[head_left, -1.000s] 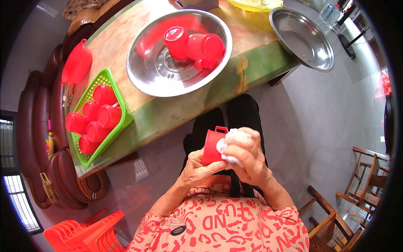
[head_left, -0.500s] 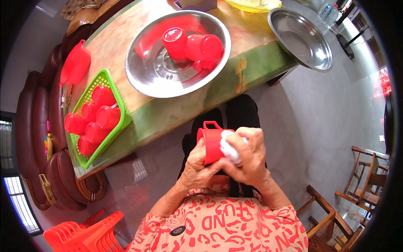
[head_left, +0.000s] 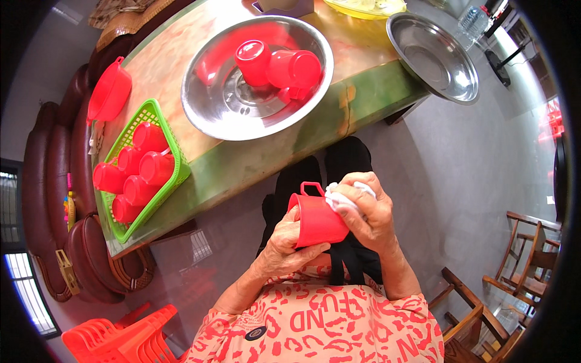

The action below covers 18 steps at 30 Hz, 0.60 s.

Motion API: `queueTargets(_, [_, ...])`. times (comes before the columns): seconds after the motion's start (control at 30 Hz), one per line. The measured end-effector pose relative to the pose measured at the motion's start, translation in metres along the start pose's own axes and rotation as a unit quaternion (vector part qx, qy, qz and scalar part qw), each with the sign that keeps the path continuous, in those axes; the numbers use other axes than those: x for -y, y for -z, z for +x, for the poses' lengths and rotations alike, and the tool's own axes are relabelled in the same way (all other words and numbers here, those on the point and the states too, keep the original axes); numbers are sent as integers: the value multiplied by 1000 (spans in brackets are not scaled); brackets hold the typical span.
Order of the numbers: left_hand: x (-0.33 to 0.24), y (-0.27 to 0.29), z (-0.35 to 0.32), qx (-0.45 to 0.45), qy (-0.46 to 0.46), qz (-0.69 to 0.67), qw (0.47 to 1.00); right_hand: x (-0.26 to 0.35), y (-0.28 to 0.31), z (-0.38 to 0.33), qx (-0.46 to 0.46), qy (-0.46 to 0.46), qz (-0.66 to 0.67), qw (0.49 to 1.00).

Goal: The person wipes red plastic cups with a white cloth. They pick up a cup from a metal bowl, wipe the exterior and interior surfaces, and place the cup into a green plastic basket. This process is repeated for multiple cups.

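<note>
1. While the left hand (head_left: pixel 284 245) cups a red cup (head_left: pixel 321 221) at lower centre of the frame, the right hand (head_left: pixel 370 209) holds a white cloth (head_left: pixel 334 198) against it.
2. Left fingers: curled about the mouth end, thumb along the lower wall; whether any fingertip sits inside, cannot tell.
3. Right fingers: bunched narrow round the cloth, at the cup's upper right, near its base end.
4. Cup attitude: tilted on its side, mouth to the left, handle (head_left: pixel 311 184) towards the top of the frame, clear of the counter (head_left: pixel 254 160).
5. Step in hand, as judged: wiping the outside. Advice: light, even pressure; turn the cup with the left fingers so the cloth meets fresh wall; work round the handle roots, where moisture may lodge.
6. Risk, as judged: smooth plastic could slip if the left grip loosens during turning.
7. Surroundings: red cups (head_left: pixel 293 69) inside the steel basin (head_left: pixel 206 109), upper centre; other small cups (head_left: pixel 141 190) inside the green basket (head_left: pixel 183 172), left.
</note>
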<state>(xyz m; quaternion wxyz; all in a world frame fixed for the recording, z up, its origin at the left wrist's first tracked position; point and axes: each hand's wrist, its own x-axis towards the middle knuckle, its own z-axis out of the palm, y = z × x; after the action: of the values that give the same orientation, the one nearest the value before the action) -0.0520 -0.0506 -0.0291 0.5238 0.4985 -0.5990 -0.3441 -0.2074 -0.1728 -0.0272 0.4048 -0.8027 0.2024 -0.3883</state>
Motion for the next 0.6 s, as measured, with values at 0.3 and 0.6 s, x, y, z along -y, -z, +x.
queueTargets(0.3, [8, 3, -4, 21, -11, 5, 1000, 39, 3, 6, 70, 118, -119, 983])
queueTargets(0.6, [5, 0, -2, 62, -56, 54, 995, 12, 0, 33, 122, 83, 43, 988])
